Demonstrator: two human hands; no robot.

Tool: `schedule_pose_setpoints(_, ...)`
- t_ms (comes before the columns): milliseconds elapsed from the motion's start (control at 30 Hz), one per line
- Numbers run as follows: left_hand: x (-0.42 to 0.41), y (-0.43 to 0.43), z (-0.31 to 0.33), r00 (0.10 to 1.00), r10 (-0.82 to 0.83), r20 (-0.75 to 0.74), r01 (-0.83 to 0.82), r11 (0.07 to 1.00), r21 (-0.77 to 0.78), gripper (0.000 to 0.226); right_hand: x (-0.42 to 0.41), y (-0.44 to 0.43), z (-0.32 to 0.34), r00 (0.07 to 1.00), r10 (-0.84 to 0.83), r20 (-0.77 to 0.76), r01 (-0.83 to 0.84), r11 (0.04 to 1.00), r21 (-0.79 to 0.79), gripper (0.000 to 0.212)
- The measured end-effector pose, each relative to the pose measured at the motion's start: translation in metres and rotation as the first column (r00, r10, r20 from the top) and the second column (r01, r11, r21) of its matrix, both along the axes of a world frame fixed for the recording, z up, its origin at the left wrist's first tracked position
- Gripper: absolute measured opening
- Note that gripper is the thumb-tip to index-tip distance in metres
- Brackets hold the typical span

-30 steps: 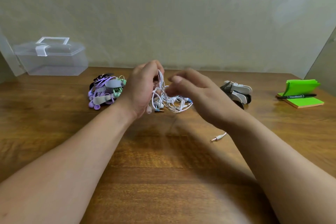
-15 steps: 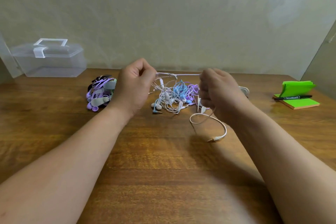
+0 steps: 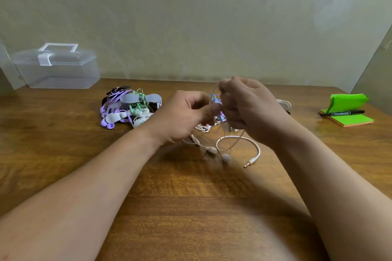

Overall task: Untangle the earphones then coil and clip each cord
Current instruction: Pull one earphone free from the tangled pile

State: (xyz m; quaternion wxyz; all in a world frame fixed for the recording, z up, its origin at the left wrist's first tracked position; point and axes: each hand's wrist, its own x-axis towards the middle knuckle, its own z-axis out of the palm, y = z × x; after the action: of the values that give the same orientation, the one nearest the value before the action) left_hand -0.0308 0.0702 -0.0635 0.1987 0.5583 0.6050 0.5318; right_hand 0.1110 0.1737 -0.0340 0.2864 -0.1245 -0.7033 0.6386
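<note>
Both hands meet over a tangle of white, blue and purple earphones (image 3: 214, 99) at the table's middle. My right hand (image 3: 246, 110) grips a white cord that rises from its fist and loops down to a jack plug (image 3: 250, 162) on the wood. My left hand (image 3: 186, 114) pinches the same white cord beside it. Two earbuds (image 3: 218, 152) dangle blurred below the hands. Most of the tangle is hidden behind my hands.
A pile of coiled purple and green earphones with grey clips (image 3: 129, 108) lies left of my hands. A clear lidded plastic box (image 3: 56, 68) stands at the back left. Green sticky notes with a black marker (image 3: 347, 112) sit at the right. More clips (image 3: 284, 104) lie behind my right hand.
My hands, spread apart with the white cord stretched between them, have come together. The earbuds now hang lower, near the table's front. The jack plug stayed on the wood.
</note>
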Motion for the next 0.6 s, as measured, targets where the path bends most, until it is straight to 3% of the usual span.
schedule_pose_setpoints(200,-0.007,0.000,0.001,0.998,0.026,-0.049,-0.028,0.998,-0.053,0.009,0.000,0.013,0.000,0.988,-0.137,-0.065,0.131,0.987,-0.093,0.038)
schedule_pose_setpoints(367,-0.019,-0.004,0.005,0.994,0.102,-0.035,-0.101,0.995,0.010,0.006,0.002,0.027,0.000,0.966,-0.247,-0.078,0.232,0.958,-0.168,0.033)
schedule_pose_setpoints(433,-0.024,-0.007,0.008,0.999,0.043,0.005,-0.044,0.999,0.032,0.009,0.002,0.036,-0.006,0.948,-0.319,-0.016,0.316,0.944,-0.099,0.029)
schedule_pose_setpoints(533,-0.022,-0.009,0.011,0.988,-0.094,0.119,0.081,0.990,0.111,0.011,0.001,0.048,-0.018,0.893,-0.433,0.123,0.410,0.896,0.172,0.028)
schedule_pose_setpoints(600,-0.021,-0.009,0.013,0.971,-0.143,0.191,0.108,0.978,0.179,0.014,0.001,0.051,-0.023,0.861,-0.466,0.204,0.382,0.857,0.347,0.030)
